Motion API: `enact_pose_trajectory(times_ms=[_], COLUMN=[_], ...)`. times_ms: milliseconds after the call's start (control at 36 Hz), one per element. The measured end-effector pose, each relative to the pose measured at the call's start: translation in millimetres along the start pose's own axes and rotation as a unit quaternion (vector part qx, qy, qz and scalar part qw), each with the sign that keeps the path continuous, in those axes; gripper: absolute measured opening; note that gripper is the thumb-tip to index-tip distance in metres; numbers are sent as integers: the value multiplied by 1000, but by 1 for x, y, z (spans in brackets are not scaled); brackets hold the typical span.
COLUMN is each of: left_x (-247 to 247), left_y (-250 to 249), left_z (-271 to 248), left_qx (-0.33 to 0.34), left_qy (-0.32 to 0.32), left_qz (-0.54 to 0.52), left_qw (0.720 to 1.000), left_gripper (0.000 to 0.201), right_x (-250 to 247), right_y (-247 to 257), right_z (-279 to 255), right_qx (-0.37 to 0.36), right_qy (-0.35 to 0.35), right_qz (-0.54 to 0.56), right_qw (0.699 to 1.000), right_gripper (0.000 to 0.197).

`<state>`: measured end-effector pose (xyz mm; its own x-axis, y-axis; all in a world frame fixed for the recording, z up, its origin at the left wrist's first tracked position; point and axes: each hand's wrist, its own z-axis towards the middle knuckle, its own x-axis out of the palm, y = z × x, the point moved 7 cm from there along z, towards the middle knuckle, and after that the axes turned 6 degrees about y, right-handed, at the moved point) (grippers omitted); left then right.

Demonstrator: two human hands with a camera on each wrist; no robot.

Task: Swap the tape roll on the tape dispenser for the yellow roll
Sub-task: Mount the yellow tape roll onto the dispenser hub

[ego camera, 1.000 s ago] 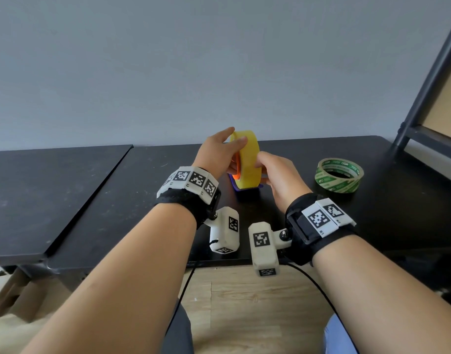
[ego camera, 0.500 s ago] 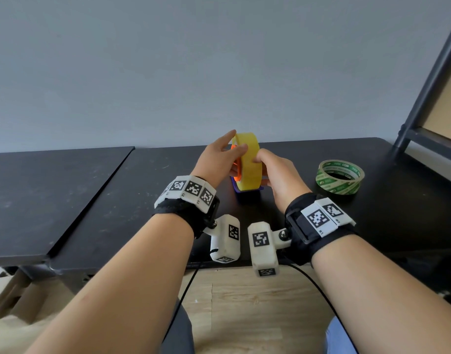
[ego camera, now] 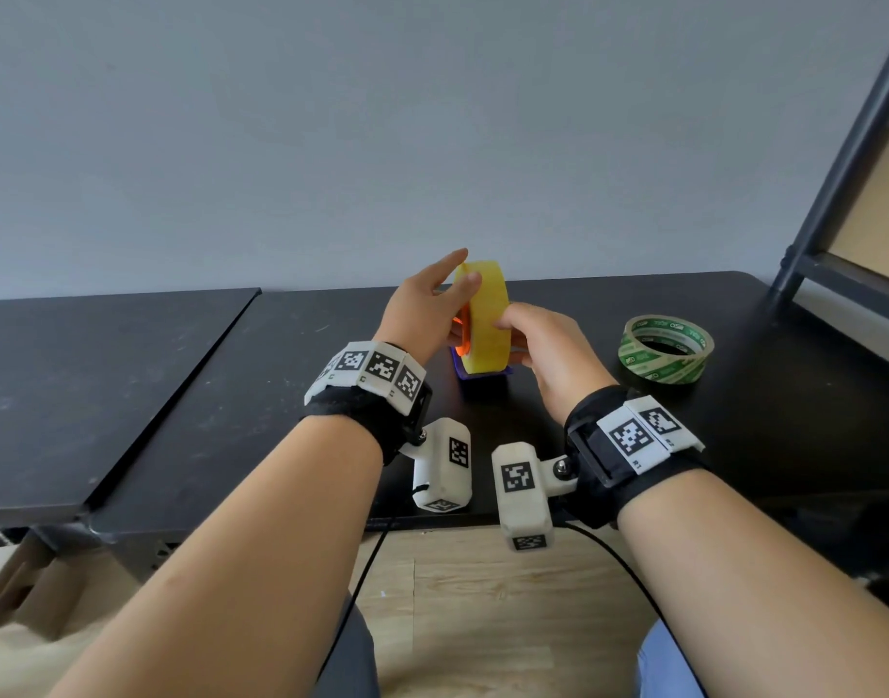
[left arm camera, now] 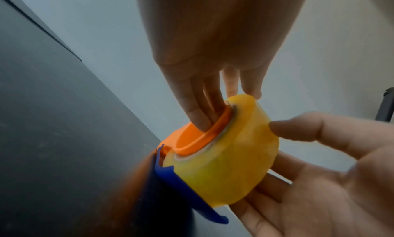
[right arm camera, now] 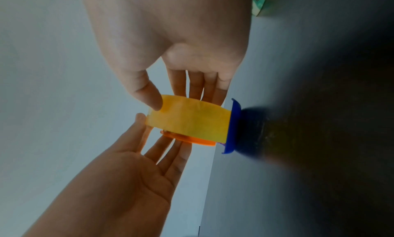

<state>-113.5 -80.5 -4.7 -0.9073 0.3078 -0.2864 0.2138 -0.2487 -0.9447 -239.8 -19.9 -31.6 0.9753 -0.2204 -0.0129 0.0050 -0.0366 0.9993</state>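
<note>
The yellow roll stands upright on the dispenser's orange hub, above the blue base on the black table. My left hand is at the roll's left face. Its straight fingers press into the orange hub and its thumb lies on the roll's top rim. My right hand holds the roll from the right, thumb on the outer band and fingers along the far face. The hub sticks out a little on the left side.
A green-and-white tape roll lies flat on the table to the right of my right hand. A dark metal shelf frame rises at the far right. A second black tabletop adjoins on the left. The grey wall is close behind.
Both hands stay at the yellow roll on the dispenser. Only small shifts of the fingers and of the view show.
</note>
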Motion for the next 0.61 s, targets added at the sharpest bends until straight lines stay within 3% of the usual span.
enact_pose_trajectory(times_ms=[111, 472, 611], left_x=[-1, -3, -3], left_y=[-2, -4, -3], left_z=[-4, -7, -7], left_qx=[1, 8, 7], left_qy=[8, 6, 7], left_qz=[-3, -3, -1], left_qw=[1000, 1000, 1000], left_gripper=[46, 45, 46], right_x=[3, 5, 8], right_y=[2, -3, -2], right_z=[-4, 0, 0], right_qx=[-10, 19, 23], right_qy=[28, 5, 0], right_qz=[-6, 1, 1], right_qw=[1000, 1000, 1000], right_gripper=[21, 9, 22])
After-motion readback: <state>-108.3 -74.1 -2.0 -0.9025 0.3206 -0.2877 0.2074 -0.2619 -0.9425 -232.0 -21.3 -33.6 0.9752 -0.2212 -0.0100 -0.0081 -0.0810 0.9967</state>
